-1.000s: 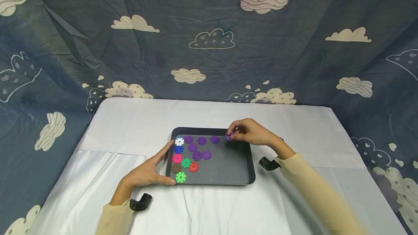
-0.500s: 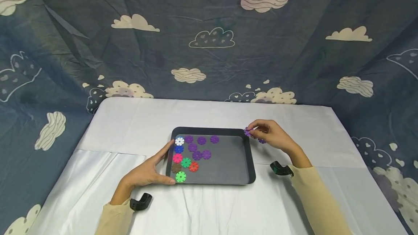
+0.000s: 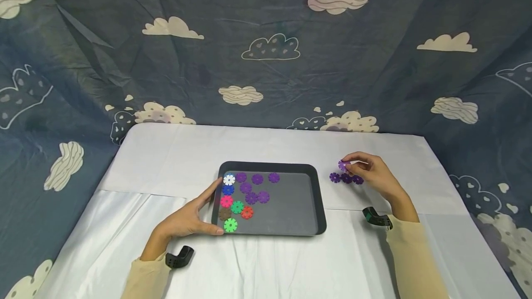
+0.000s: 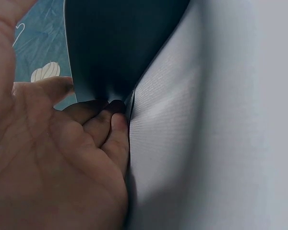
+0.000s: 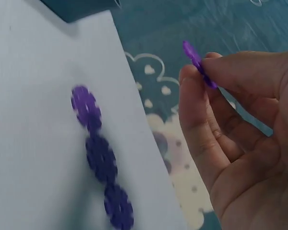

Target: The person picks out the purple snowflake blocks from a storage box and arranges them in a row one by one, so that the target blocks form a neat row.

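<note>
My right hand (image 3: 371,174) pinches a purple notched building disc (image 3: 343,165) between thumb and index finger; the right wrist view shows this disc (image 5: 199,64) nearly edge-on. Below it, three purple discs (image 3: 346,178) lie in a row on the cloth, their edges meeting or overlapping in the right wrist view. My left hand (image 3: 187,218) holds the left side of a dark baking tray (image 3: 287,216), thumb at the front corner. In the left wrist view, curled fingers (image 4: 117,134) press against the tray's outer wall. Several purple discs (image 3: 257,179) lie toward the tray's back left.
Down the tray's left side lie a white disc (image 3: 229,179), a blue disc (image 3: 227,190), a pink disc (image 3: 226,201), a brown disc (image 3: 225,214) and a light green disc (image 3: 230,225). White cloth (image 3: 291,266) covers the table; a cloud-patterned curtain (image 3: 266,82) hangs behind.
My right hand has moved right with the purple disc, from over the tray's back right corner to above the row on the cloth. The left hand and tray keep their place.
</note>
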Action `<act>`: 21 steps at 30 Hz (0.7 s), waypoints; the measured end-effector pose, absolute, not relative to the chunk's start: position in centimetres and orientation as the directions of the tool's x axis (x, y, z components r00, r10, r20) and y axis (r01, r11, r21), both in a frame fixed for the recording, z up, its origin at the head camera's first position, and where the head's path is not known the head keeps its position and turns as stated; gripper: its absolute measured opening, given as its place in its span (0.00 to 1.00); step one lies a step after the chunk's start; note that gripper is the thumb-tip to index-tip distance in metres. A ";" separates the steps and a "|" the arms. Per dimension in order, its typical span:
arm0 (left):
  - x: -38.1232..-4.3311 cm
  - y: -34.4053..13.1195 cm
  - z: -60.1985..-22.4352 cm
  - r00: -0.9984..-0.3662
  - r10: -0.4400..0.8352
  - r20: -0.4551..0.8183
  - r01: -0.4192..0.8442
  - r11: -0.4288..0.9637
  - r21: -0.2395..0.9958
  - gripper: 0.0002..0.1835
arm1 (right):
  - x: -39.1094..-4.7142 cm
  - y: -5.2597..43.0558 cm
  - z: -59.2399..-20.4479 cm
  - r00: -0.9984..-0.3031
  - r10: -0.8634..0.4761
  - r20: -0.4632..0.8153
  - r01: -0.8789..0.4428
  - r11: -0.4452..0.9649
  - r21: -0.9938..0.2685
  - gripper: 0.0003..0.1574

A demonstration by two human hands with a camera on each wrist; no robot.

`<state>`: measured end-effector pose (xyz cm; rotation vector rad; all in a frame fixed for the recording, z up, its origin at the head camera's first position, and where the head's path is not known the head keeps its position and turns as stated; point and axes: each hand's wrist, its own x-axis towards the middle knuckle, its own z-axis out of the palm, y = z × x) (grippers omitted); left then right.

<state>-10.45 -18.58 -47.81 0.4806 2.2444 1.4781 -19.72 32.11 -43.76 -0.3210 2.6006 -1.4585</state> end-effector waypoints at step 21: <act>-10.5 -18.5 -47.7 -0.855 0.499 -0.142 0.058 0.365 0.929 0.68 | -18.6 36.2 -45.2 -0.987 -0.151 -0.044 -0.059 0.615 -0.786 0.22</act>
